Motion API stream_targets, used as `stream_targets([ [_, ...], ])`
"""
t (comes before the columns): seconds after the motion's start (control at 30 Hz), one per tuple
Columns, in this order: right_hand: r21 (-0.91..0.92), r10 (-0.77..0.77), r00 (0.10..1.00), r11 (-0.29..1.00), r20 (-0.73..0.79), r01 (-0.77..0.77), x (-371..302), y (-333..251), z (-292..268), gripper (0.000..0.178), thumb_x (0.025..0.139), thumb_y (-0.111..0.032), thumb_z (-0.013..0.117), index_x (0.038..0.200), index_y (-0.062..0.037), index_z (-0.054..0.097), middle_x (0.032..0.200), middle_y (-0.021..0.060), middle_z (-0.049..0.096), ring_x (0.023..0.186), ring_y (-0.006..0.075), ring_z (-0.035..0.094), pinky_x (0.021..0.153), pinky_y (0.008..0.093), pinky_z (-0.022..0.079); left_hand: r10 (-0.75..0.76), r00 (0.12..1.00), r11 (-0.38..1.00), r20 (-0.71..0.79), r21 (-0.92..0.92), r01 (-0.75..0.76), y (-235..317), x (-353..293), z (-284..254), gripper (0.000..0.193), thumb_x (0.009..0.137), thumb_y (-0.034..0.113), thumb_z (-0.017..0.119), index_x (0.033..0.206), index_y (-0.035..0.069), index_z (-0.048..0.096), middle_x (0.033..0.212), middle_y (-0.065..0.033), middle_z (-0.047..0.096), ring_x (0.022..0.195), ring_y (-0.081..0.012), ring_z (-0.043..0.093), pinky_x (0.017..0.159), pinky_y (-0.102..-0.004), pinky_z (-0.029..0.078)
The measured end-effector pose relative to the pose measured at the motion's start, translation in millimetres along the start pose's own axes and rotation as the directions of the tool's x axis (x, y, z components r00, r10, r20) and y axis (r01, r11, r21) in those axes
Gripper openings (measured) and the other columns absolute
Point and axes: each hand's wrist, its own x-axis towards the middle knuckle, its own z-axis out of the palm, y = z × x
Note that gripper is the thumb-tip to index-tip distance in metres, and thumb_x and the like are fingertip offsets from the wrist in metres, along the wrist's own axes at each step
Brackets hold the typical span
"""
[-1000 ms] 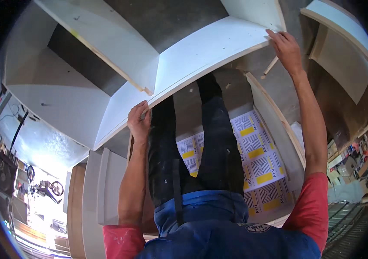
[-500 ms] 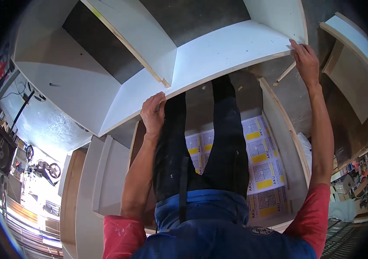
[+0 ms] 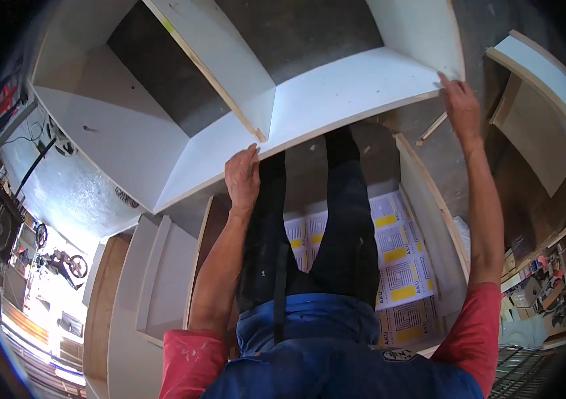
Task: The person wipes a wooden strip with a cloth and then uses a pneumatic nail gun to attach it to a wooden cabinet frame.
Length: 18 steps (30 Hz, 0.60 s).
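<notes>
A large white board cabinet frame [image 3: 356, 86] with an upright divider [image 3: 246, 73] spans the upper part of the view. Its near long edge runs just beyond my knees. My left hand [image 3: 243, 176] is closed over that edge close to the foot of the divider, thumb on top. At the frame's right corner, my right hand [image 3: 461, 110] grips the same edge where the side panel [image 3: 422, 40] meets the long board. The undersides of both grips are hidden.
An open box with a printed sheet [image 3: 399, 266] surrounds my legs. White and wooden panels [image 3: 153, 279] stand at left; another cabinet piece [image 3: 542, 126] is at right. A thin wooden strip [image 3: 432, 128] lies on the floor. Beyond the panels at far left is a bicycle [image 3: 63, 266].
The frame and the surroundings sit slightly lower in the picture, as the view has shifted. Both hands keep hold of the cabinet edge.
</notes>
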Motion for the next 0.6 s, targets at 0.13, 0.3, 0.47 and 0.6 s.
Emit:
stream_targets([
  [0.13, -0.048, 0.065, 0.998, 0.997, -0.014, -0.066, -8.3, -9.6, 6.8, 0.051, 0.09, -0.003, 0.053, 0.14, -0.0085, 0.054, 0.12, 0.0155, 0.062, 0.114, 0.0336, 0.057, 0.099, 0.046, 0.046, 0.04, 0.994, 0.999, 0.107, 0.016, -0.042, 1.5, 5.5, -1.2, 0.06, 0.081, -0.002, 0.064, 0.139, 0.005, 0.052, 0.118, -0.0168, 0.062, 0.118, -0.0364, 0.055, 0.102, -0.0483, 0.041],
  [0.3, 0.273, 0.373, 0.92, 0.904, -0.124, -0.33, -58.6, -76.4, -15.5, 0.065, 0.081, 0.001, 0.062, 0.144, -0.0057, 0.046, 0.136, 0.0208, 0.054, 0.126, 0.0407, 0.049, 0.109, 0.0479, 0.039, 0.031, 0.999, 0.999, 0.026, 0.027, -0.032, 30.4, -7.1, -37.3, 0.07, 0.081, 0.001, 0.066, 0.147, 0.004, 0.043, 0.137, -0.0201, 0.052, 0.133, -0.0409, 0.044, 0.113, -0.0497, 0.034],
  [0.47, 0.168, 0.545, 0.825, 0.808, 0.15, -0.565, -196.6, -150.0, -14.0, 0.047, 0.082, -0.015, 0.069, 0.126, -0.0021, 0.058, 0.122, 0.0236, 0.06, 0.114, 0.0417, 0.056, 0.099, 0.0503, 0.044, -0.065, 0.996, 0.996, 0.061, -0.05, 0.068, 15.6, -55.0, -71.7, 0.061, 0.081, 0.01, 0.071, 0.139, 0.004, 0.051, 0.134, -0.0206, 0.056, 0.128, -0.0405, 0.05, 0.108, -0.048, 0.041],
  [0.6, 0.092, 0.509, 0.559, 0.68, 0.655, -0.727, -308.0, -201.6, -14.8, 0.039, 0.076, -0.028, 0.074, 0.105, -0.0022, 0.071, 0.113, 0.0228, 0.067, 0.108, 0.0433, 0.062, 0.094, 0.0519, 0.05, -0.178, 0.957, 0.973, 0.227, -0.106, 0.206, -23.0, -74.7, -88.1, 0.055, 0.08, 0.018, 0.072, 0.131, 0.005, 0.059, 0.126, -0.019, 0.063, 0.12, -0.0377, 0.058, 0.103, -0.0455, 0.046],
])
